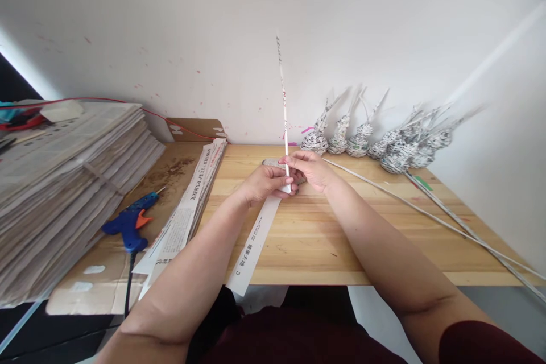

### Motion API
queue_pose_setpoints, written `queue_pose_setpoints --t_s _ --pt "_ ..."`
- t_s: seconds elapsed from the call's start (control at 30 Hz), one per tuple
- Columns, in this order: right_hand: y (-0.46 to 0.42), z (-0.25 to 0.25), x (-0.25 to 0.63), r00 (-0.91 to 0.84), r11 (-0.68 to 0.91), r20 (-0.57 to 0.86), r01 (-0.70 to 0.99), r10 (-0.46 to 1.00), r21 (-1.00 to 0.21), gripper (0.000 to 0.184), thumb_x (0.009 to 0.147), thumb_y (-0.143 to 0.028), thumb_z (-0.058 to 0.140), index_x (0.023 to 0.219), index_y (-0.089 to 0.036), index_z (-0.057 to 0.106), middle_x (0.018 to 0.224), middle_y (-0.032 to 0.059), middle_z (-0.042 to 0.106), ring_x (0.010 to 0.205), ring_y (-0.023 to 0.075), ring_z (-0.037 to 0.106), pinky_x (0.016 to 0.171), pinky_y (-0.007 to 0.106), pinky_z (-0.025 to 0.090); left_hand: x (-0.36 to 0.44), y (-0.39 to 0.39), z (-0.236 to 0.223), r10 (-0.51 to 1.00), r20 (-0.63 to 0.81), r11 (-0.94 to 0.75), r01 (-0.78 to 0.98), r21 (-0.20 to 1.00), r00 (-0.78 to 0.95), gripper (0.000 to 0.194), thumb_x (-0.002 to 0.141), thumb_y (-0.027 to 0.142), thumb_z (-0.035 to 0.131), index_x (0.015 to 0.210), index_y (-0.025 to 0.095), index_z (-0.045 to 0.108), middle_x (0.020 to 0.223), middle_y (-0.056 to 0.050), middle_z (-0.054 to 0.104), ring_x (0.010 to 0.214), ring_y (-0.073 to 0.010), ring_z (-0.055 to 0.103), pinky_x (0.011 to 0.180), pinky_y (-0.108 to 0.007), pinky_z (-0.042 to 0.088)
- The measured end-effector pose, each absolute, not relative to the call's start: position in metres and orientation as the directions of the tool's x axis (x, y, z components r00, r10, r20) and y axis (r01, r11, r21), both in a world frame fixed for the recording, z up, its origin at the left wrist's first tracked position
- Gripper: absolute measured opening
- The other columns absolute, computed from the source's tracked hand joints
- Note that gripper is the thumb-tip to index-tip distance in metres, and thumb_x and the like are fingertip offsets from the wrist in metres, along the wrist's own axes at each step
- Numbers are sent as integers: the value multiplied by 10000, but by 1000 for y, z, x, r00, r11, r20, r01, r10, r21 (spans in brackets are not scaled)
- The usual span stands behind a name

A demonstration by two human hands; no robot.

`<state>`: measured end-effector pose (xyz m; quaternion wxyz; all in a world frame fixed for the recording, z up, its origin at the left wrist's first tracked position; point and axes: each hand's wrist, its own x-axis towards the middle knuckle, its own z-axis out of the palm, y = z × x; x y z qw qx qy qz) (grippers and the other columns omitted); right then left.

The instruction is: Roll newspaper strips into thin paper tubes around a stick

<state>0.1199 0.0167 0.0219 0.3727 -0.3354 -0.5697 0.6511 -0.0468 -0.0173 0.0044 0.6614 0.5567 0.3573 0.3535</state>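
Note:
A thin rolled newspaper tube (284,108) rises nearly upright from between my hands, leaning slightly left at its tip. Around its lower end, my left hand (265,183) is closed, pinching the tube where it meets a flat newspaper strip (251,247). That strip runs down toward me and hangs past the table's front edge. My right hand (313,169) pinches the tube just above with thumb and fingers. Behind my hands lies a grey speckled object (272,162), mostly hidden, so its kind is unclear.
Left stand a tall newspaper stack (81,182), a blue glue gun (132,222) on cardboard and a pile of cut newspaper strips (191,205). Several woven paper gourd shapes (357,141) line the wall. Long paper tubes (426,209) cross the table's right side.

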Motion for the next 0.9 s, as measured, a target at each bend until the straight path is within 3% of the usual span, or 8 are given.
queue_pose_setpoints --t_s 0.2,0.33,0.5,0.73,0.9 --pt "14 25 120 -506 0 10 -20 862 -1000 391 733 -465 711 935 -132 688 551 -26 576 421 108 543 407 247 482 -46 -15 0 885 -62 95 -47 994 461 364 689 430 755 874 119 716 844 -114 703 837 -206 664 745 -346 558" --pt "11 28 117 -437 95 51 80 898 -992 341 744 -456 697 868 -138 692 575 -15 592 469 110 570 427 221 475 -45 -13 -4 910 -71 118 -91 989 409 373 638 405 798 843 126 659 787 -95 706 782 -201 676 735 -368 560" --pt "10 27 113 -387 106 57 104 920 -989 377 757 -494 660 938 -165 693 620 -10 616 471 131 581 419 253 490 -43 -13 -4 946 -63 117 -152 982 319 373 629 377 808 841 137 618 750 -72 703 730 -188 679 690 -366 573" --pt "17 17 111 -343 290 242 96 908 -952 284 760 -410 685 923 -177 672 810 36 697 688 146 644 646 278 543 -45 -9 -1 995 -61 85 -345 935 79 349 619 359 812 844 130 673 820 -64 693 755 -170 661 661 -328 583" --pt "16 10 108 -317 335 269 175 909 -926 240 779 -377 670 917 -180 656 861 59 710 756 163 659 712 312 543 -44 -7 0 996 -80 57 -445 894 -32 346 565 337 846 777 120 679 735 -29 659 675 -128 624 603 -276 574"
